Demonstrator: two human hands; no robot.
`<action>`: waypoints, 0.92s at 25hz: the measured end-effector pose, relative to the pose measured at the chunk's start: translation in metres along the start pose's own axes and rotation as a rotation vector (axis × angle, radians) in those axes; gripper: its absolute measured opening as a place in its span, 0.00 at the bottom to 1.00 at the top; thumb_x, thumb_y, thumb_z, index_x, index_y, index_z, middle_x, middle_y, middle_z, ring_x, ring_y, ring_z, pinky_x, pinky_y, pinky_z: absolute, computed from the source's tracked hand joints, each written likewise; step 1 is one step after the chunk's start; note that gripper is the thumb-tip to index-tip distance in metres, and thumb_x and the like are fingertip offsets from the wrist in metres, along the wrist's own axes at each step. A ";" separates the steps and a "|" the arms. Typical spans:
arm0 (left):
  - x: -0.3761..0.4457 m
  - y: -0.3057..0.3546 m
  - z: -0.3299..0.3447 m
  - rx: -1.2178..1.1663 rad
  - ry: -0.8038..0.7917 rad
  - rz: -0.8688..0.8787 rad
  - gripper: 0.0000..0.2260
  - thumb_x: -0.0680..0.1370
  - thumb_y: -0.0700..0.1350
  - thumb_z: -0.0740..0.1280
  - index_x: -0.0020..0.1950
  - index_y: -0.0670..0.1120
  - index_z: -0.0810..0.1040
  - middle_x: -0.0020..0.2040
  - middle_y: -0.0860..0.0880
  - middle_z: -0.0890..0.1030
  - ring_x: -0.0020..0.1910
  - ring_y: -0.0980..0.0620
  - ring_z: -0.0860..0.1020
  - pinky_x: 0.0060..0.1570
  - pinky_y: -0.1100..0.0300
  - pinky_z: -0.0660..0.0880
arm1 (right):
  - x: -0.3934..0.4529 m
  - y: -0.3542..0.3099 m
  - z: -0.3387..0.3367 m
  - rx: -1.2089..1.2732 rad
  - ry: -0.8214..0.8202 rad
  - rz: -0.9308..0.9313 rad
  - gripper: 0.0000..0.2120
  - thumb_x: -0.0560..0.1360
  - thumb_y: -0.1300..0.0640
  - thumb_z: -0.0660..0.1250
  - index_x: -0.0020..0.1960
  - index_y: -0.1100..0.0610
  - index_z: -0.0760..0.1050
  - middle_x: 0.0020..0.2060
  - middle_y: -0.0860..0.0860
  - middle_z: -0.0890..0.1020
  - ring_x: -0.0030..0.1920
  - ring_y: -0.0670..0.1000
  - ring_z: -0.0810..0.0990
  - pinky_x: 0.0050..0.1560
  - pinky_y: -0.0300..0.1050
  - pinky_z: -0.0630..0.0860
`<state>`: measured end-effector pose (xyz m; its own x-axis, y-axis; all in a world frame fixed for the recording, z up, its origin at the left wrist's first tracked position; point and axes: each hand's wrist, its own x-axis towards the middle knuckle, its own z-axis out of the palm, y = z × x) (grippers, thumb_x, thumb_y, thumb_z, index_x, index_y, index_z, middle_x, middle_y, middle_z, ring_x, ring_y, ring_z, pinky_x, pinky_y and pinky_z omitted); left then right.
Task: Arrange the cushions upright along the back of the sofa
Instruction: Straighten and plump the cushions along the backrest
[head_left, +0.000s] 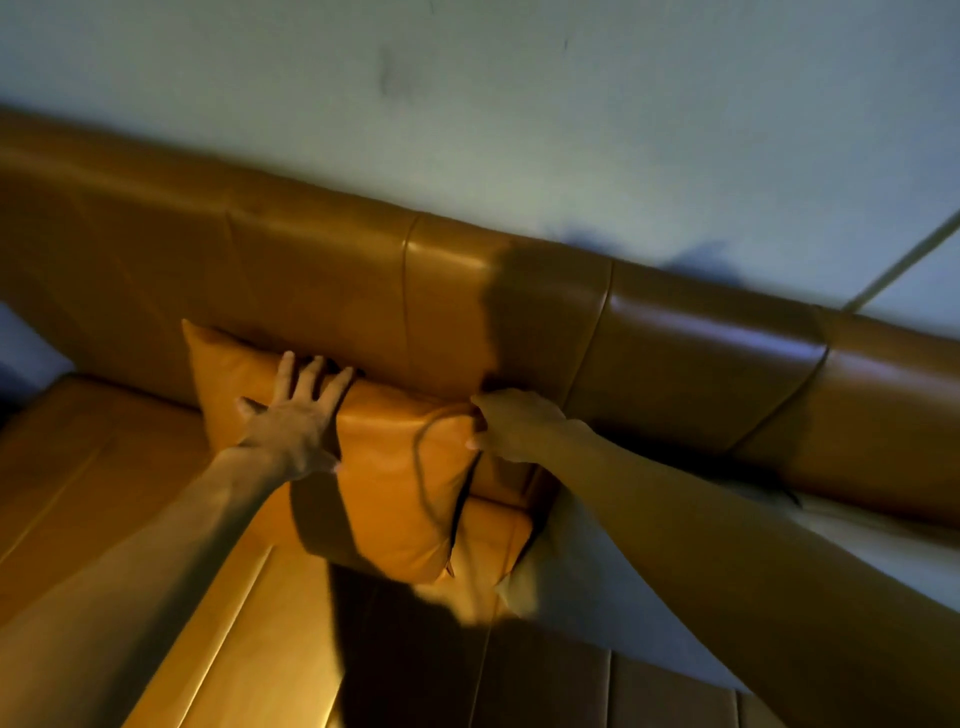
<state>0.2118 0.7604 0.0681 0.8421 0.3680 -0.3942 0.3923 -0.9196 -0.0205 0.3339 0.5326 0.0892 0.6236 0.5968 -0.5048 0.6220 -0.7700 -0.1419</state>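
Leaning upright against the sofa back (322, 280), tan leather cushion (395, 478), left hand (291, 421) spread flat on it, right hand (514, 423) grip pinching its top corner, bare seat (130, 499) leftward.

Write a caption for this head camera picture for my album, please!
Two hands, left and right, prop an orange cushion against the sofa back.

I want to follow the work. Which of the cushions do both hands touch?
The front tan cushion: the left hand lies spread on its top, the right hand pinches its right edge. The second tan cushion behind it is untouched.
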 end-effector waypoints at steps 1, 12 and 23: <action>0.002 -0.002 0.001 -0.009 0.007 0.002 0.53 0.66 0.56 0.77 0.78 0.60 0.40 0.79 0.49 0.42 0.77 0.42 0.34 0.64 0.24 0.57 | 0.002 0.000 0.001 0.000 0.033 0.010 0.24 0.79 0.47 0.63 0.71 0.54 0.67 0.68 0.57 0.73 0.67 0.60 0.72 0.63 0.57 0.72; -0.016 0.038 -0.010 -0.020 0.105 -0.077 0.39 0.66 0.54 0.77 0.71 0.51 0.60 0.68 0.43 0.63 0.69 0.38 0.57 0.60 0.28 0.65 | -0.031 0.013 -0.016 -0.001 0.175 0.013 0.13 0.78 0.53 0.64 0.62 0.50 0.75 0.57 0.53 0.79 0.58 0.58 0.78 0.53 0.51 0.75; -0.025 0.093 -0.010 0.098 0.033 -0.011 0.41 0.68 0.58 0.75 0.73 0.53 0.57 0.70 0.44 0.62 0.72 0.40 0.56 0.66 0.27 0.58 | -0.065 0.039 -0.011 -0.136 0.075 0.106 0.12 0.78 0.54 0.64 0.60 0.54 0.74 0.53 0.54 0.78 0.53 0.58 0.78 0.47 0.51 0.72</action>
<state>0.2311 0.6668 0.0850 0.8506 0.3807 -0.3627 0.3645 -0.9241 -0.1150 0.3231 0.4663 0.1255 0.7193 0.5330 -0.4456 0.6062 -0.7949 0.0277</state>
